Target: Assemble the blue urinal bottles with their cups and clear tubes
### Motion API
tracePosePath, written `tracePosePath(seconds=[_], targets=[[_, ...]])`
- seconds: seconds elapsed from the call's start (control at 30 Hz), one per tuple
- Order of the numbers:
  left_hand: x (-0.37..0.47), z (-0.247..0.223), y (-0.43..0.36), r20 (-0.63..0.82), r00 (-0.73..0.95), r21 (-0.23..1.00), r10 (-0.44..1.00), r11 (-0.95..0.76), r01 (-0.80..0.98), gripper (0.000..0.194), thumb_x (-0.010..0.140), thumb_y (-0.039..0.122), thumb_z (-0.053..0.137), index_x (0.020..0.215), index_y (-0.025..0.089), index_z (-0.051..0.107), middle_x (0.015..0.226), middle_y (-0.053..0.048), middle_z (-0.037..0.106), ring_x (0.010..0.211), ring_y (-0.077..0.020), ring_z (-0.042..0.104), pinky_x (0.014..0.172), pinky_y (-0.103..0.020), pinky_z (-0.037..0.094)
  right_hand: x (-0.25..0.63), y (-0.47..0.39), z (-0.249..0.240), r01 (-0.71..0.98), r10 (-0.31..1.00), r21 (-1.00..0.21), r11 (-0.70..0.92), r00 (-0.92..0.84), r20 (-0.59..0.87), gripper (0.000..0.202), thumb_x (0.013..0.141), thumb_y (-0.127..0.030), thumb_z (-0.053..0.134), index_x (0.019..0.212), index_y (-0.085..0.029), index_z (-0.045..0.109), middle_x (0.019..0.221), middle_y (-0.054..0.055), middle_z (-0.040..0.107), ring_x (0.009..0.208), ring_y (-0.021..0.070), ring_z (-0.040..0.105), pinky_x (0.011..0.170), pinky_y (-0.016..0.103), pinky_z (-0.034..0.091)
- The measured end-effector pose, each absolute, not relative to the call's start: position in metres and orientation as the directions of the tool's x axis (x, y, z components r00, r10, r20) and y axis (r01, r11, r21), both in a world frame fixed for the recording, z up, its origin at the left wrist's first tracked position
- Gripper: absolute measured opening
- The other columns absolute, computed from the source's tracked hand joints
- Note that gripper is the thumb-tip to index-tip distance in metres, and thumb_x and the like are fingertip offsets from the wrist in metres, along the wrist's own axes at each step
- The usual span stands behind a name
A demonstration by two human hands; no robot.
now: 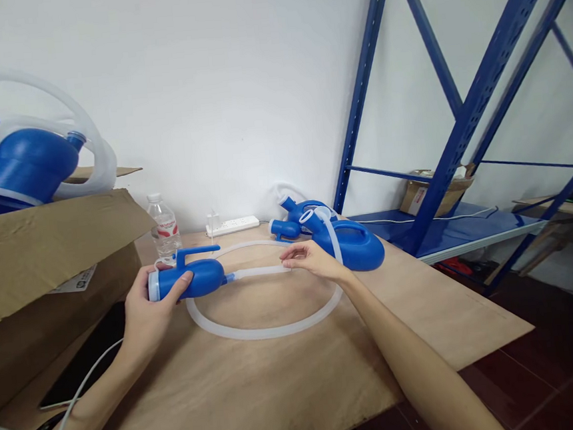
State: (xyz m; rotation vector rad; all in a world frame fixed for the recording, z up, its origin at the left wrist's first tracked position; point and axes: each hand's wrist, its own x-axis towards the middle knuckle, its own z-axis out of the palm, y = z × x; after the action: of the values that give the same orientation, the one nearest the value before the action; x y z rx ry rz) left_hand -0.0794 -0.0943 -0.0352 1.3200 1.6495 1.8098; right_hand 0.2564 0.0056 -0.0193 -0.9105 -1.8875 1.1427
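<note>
One blue vessel (206, 277) is pointing its spout (228, 278) rightward along its long axis above the table (282, 389), the left hand (146, 301) gripping its wide end while the right hand (313, 259) is pinching the tube (261, 271) beyond.

Soft, even light brightens the white wall (237, 112) and leaves faint shadows on the tabletop (262, 391); beyond its right corner, the floor (526, 381) is dim. Wide-angle distortion stretches the blue rack (361, 95).
</note>
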Motion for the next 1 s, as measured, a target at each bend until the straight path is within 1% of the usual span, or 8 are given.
tracePosePath(seconds=[0.07, 0.17, 0.3, 0.43, 0.63, 0.8, 0.87, 1.0], targets=[[-0.077, -0.033, -0.097, 0.378, -0.500, 0.919, 0.779, -0.249, 0.306, 0.049, 0.063, 0.054, 0.085, 0.099, 0.027, 0.064, 0.103, -0.002, 0.065, 0.079, -0.0202, 0.061, 0.053, -0.026, 0.055, 0.250, 0.005, -0.023, 0.188, 0.858, -0.903, 0.386, -0.433, 0.276, 0.035, 0.068, -0.043, 0.087, 0.087, -0.016, 0.077, 0.084, 0.006, 0.075, 0.082, 0.0217, 0.069, 0.083, 0.037, 0.054], [-0.070, -0.029, -0.101, 0.369, -0.506, 0.925, 0.779, -0.256, 0.281, 0.048, 0.064, 0.053, 0.085, 0.097, 0.027, 0.062, 0.105, -0.002, 0.064, 0.077, -0.0193, 0.061, 0.051, -0.027, 0.056, 0.235, -0.001, -0.026, 0.198, 0.855, -0.875, 0.442, -0.390, 0.343, 0.026, 0.073, -0.042, 0.083, 0.078, -0.017, 0.076, 0.083, 0.007, 0.076, 0.082, 0.0231, 0.070, 0.080, 0.037, 0.054], [-0.057, -0.028, -0.109, 0.371, -0.461, 0.921, 0.806, -0.256, 0.293, 0.050, 0.062, 0.054, 0.085, 0.095, 0.026, 0.060, 0.105, -0.001, 0.064, 0.073, -0.0186, 0.062, 0.052, -0.028, 0.057, 0.210, -0.021, -0.025, 0.189, 0.821, -0.837, 0.513, -0.393, 0.414, 0.017, 0.079, -0.036, 0.079, 0.078, -0.019, 0.077, 0.084, 0.005, 0.077, 0.083, 0.0221, 0.071, 0.078, 0.033, 0.054], [-0.050, -0.033, -0.114, 0.401, -0.424, 0.897, 0.812, -0.255, 0.360, 0.052, 0.063, 0.055, 0.082, 0.098, 0.026, 0.058, 0.106, 0.000, 0.065, 0.080, -0.0216, 0.067, 0.062, -0.031, 0.059, 0.186, -0.040, -0.025, 0.191, 0.773, -0.797, 0.573, -0.450, 0.447, 0.011, 0.083, -0.030, 0.077, 0.078, -0.020, 0.077, 0.083, 0.003, 0.076, 0.082, 0.0197, 0.070, 0.076, 0.030, 0.053], [-0.053, -0.036, -0.113, 0.425, -0.409, 0.878, 0.807, -0.259, 0.402, 0.050, 0.067, 0.057, 0.079, 0.100, 0.026, 0.058, 0.110, -0.001, 0.067, 0.089, -0.0245, 0.068, 0.070, -0.033, 0.060, 0.187, -0.036, -0.027, 0.135, 0.781, -0.873, 0.468, -0.527, 0.337, 0.022, 0.084, -0.038, 0.076, 0.097, -0.020, 0.078, 0.099, 0.005, 0.078, 0.095, 0.0222, 0.073, 0.087, 0.034, 0.057], [-0.051, -0.032, -0.113, 0.433, -0.391, 0.867, 0.812, -0.257, 0.427, 0.048, 0.068, 0.056, 0.077, 0.100, 0.026, 0.058, 0.107, -0.001, 0.069, 0.090, -0.0248, 0.069, 0.071, -0.033, 0.059, 0.206, -0.028, -0.019, 0.213, 0.733, -0.874, 0.436, -0.647, 0.208, 0.034, 0.082, -0.041, 0.076, 0.110, -0.020, 0.078, 0.118, 0.008, 0.077, 0.113, 0.0267, 0.071, 0.100, 0.040, 0.055], [-0.050, -0.031, -0.114, 0.432, -0.386, 0.866, 0.815, -0.257, 0.429, 0.047, 0.068, 0.056, 0.077, 0.099, 0.026, 0.058, 0.106, -0.001, 0.069, 0.088, -0.0241, 0.069, 0.070, -0.032, 0.058, 0.210, -0.026, -0.019, 0.243, 0.733, -0.865, 0.439, -0.654, 0.189, 0.035, 0.083, -0.042, 0.075, 0.110, -0.019, 0.078, 0.117, 0.009, 0.077, 0.112, 0.0273, 0.071, 0.100, 0.041, 0.055], [-0.051, -0.032, -0.114, 0.448, -0.354, 0.850, 0.821, -0.269, 0.452, 0.047, 0.069, 0.057, 0.077, 0.099, 0.026, 0.058, 0.106, 0.000, 0.068, 0.089, -0.0242, 0.069, 0.073, -0.032, 0.058, 0.206, -0.024, -0.025, 0.272, 0.768, -0.854, 0.443, -0.607, 0.205, 0.032, 0.083, -0.046, 0.075, 0.099, -0.018, 0.079, 0.100, 0.007, 0.079, 0.097, 0.0254, 0.073, 0.089, 0.038, 0.057]])
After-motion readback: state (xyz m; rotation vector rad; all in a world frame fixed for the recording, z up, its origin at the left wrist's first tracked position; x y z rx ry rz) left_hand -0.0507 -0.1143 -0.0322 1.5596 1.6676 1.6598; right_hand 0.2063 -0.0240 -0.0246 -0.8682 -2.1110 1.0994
